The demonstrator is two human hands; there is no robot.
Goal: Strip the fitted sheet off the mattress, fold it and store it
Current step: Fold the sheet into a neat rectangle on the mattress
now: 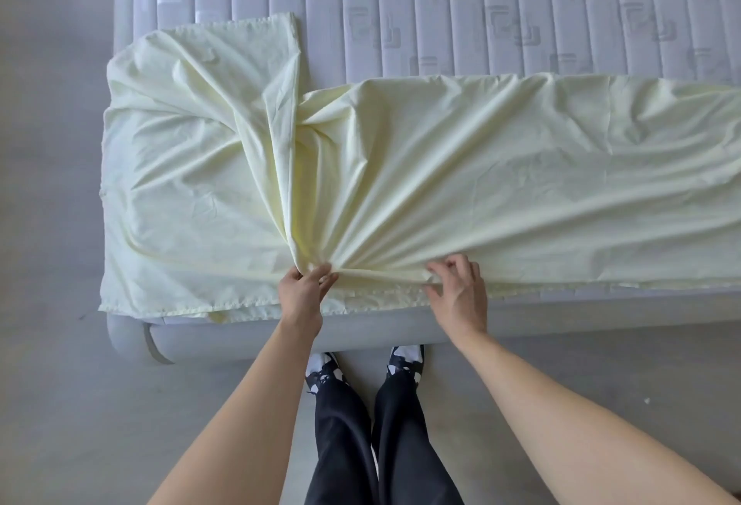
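The pale yellow fitted sheet (401, 167) is lying folded in a long band across the near part of the quilted mattress (481, 3). The left hand (301, 292) is pinching a gathered bunch of its near edge, creases fanning away from the fingers (320, 270). Just beside it, the right hand (457, 292) is gripping the same edge with curled fingers.
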